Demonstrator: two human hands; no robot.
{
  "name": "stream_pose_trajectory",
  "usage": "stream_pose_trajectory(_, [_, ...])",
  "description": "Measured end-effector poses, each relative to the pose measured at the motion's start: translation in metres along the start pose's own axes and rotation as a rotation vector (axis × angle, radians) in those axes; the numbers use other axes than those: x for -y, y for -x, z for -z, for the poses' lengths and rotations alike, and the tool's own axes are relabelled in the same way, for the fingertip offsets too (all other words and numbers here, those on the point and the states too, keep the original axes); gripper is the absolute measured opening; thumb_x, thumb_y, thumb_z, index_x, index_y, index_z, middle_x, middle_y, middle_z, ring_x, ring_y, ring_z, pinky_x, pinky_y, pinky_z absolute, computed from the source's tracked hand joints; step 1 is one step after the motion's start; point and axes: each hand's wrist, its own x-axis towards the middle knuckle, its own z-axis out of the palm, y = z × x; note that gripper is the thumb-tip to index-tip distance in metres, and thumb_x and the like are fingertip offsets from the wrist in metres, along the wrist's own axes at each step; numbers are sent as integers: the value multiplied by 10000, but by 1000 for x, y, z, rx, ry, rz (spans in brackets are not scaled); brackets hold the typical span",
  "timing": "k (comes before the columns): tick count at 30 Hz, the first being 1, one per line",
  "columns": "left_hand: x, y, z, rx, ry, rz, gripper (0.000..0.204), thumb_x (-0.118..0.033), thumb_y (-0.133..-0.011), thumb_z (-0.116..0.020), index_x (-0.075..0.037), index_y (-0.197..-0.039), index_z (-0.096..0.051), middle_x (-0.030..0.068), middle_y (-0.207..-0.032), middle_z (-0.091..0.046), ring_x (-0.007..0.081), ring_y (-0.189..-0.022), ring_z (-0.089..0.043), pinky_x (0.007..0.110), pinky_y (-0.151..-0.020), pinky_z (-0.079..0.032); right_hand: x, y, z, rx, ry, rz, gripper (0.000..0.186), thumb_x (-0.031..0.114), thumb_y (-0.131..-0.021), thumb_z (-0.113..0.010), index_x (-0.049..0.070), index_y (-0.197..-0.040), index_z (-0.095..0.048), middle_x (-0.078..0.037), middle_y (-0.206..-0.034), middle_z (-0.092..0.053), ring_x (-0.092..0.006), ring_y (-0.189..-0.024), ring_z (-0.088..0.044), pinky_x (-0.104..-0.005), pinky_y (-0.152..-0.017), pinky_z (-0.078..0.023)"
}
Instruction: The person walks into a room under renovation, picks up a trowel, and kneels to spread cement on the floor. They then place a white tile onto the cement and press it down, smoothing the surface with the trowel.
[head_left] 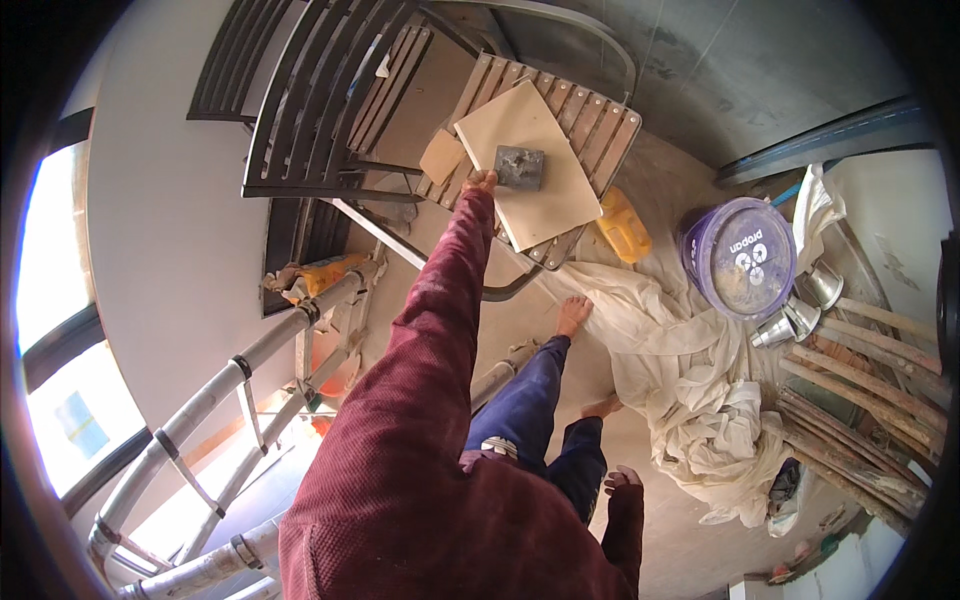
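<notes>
My left hand (pixel 481 181) reaches up in a maroon sleeve and grips the left edge of a cream board (pixel 550 210), fingers closed there. The board lies slanted on a slatted wooden chair seat (pixel 608 130). A square dark grey block (pixel 519 169) sits on the board, just right of my left hand. A smaller tan piece (pixel 441 157) lies beside the board on the slats. My right hand (pixel 622 481) hangs low by my blue-trousered leg, fingers loosely apart with nothing in them.
Tubular metal scaffold or ladder (pixel 206 405) runs down the left. Right of my bare feet are crumpled cream cloth (pixel 690 420), a yellow jug (pixel 622 227), a purple lidded bucket (pixel 745 230), metal pails (pixel 823 285) and long poles (pixel 860 380). Black slatted chair backs (pixel 310 100) stand upper left.
</notes>
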Motion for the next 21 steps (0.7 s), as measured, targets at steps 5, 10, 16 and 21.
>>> stream_pose_trajectory(5, [-65,38,11,-59,-503,-255,248,-294,-857,-566,-79,-903,-680,111,-919,-674,237,-853,-638,357,-813,-492,-6,-11,-13,-121,897,1196,126,93,-789,-593,39,-892,-544,-43,-799,-557,-195,-713,-600,-304,-631,-500])
stream_pose_trajectory(10, [-115,78,-18,-39,-740,-485,194,-234,-879,-505,-151,-842,-677,90,-868,-670,260,-819,-643,387,-766,-498,-22,-17,-15,-1,-171,86,339,168,-885,-568,27,-1192,-541,-101,-974,-627,-166,-745,-601,-297,-665,-503])
stream_pose_trajectory(16, [-40,107,-199,338,24,-697,130,-226,-822,-565,-140,-842,-660,91,-889,-659,252,-849,-621,371,-782,-486,-86,-43,-15,-10,-9,141,297,123,-920,-531,26,-1200,-536,-106,-976,-628,-161,-738,-608,-314,-626,-517])
stream_pose_trajectory(21, [-31,219,-375,493,-286,-537,182,-288,-822,-592,-127,-800,-673,107,-814,-654,211,-785,-628,340,-726,-490,-117,-25,-4,-5,-328,-11,305,129,-920,-554,19,-1203,-522,-120,-960,-632,-194,-758,-629,-336,-627,-530])
